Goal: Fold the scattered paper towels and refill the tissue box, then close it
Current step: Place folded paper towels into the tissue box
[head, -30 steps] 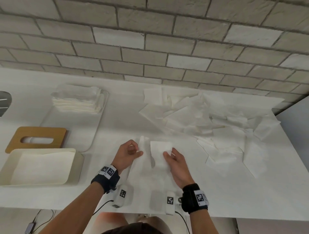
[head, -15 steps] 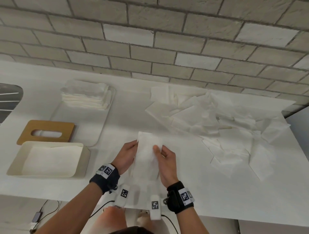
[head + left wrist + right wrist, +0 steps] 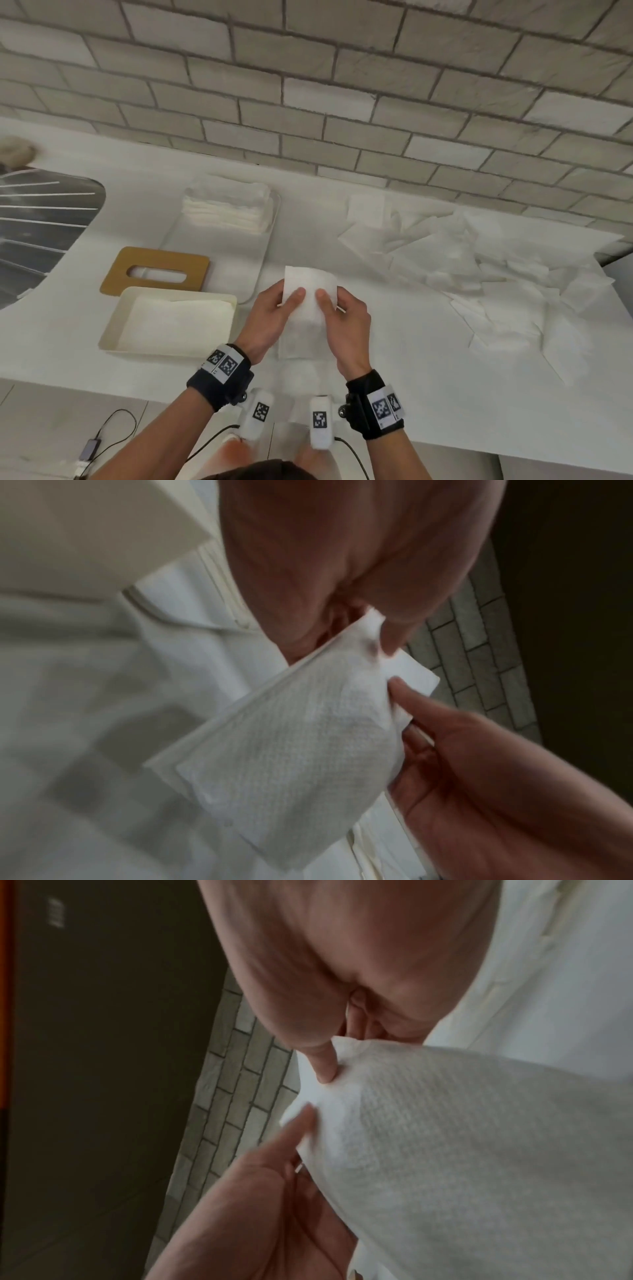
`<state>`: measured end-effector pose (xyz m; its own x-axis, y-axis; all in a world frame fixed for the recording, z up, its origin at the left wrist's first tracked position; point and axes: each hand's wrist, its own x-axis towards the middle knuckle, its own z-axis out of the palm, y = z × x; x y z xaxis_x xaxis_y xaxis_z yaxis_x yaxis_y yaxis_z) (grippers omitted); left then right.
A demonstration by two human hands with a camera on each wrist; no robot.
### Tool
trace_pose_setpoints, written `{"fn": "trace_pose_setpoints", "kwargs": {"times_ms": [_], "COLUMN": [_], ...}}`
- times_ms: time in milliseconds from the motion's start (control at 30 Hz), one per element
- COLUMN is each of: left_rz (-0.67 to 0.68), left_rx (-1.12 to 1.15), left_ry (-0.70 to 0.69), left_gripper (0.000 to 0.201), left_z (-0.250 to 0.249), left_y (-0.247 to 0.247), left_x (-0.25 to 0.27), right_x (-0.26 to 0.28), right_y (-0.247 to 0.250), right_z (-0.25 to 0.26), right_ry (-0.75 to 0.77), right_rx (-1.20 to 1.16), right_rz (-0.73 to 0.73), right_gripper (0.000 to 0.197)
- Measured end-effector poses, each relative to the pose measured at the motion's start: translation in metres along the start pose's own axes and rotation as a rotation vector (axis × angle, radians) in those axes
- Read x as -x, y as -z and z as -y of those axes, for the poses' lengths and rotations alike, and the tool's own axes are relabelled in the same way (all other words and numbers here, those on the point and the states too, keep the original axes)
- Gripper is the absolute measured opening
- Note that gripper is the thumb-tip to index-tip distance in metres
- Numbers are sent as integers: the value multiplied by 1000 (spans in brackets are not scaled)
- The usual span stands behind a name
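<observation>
White folded paper towel [image 3: 310, 291] held above counter [image 3: 411, 359], between your hands, just right of open tissue box [image 3: 113, 335]. Your left hand [image 3: 274, 318] pinches towel's left edge, thumb on top; your right hand [image 3: 346, 322] pinches right edge, thumb likewise on top. Wrist views confirm: fingers curled behind sheet, thumbs pressing front. Box holds flat paper inside. Brown wooden lid [image 3: 156, 272] lies behind box, off it. Folded stack [image 3: 226, 210] sits on tray [image 3: 260, 260]. Loose towels [image 3: 479, 267] scattered at right of counter.
</observation>
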<state>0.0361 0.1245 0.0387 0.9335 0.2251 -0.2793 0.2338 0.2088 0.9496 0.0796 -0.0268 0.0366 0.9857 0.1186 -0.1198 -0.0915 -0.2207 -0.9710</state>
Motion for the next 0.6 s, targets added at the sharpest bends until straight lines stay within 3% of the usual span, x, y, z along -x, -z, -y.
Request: {"fn": "trace_pose_setpoints", "kwargs": {"times_ms": [33, 67, 133, 233, 300, 400, 500, 600], "left_rz": [-36, -59, -62, -73, -141, -310, -469, -562], "left_rx": [-45, -59, -42, 15, 85, 74, -156, -443], "left_ry": [-51, -84, -121, -166, -185, -228, -272, -255], "left_gripper": [25, 23, 24, 25, 27, 33, 32, 36], "left_z": [-2, -6, -17, -38, -50, -61, -60, -48], "left_y": [10, 19, 39, 66, 89, 137, 190, 233], "left_x": [3, 7, 15, 30, 37, 45, 53, 61], "right_x": [6, 12, 22, 32, 38, 49, 55, 55], "right_y": [-9, -17, -31, -55, -72, -96, -117, -140], "right_z": [8, 17, 26, 27, 24, 18, 17, 18], "right_ry": [52, 108, 174, 12, -40, -42, -76, -44], "right_rx": [9, 24, 69, -93, -46, -29, -151, -33], "right_rz": [-27, -73, -91, 244, 311, 269, 178, 57], "right_gripper": [16, 15, 54, 91, 85, 63, 50, 45]}}
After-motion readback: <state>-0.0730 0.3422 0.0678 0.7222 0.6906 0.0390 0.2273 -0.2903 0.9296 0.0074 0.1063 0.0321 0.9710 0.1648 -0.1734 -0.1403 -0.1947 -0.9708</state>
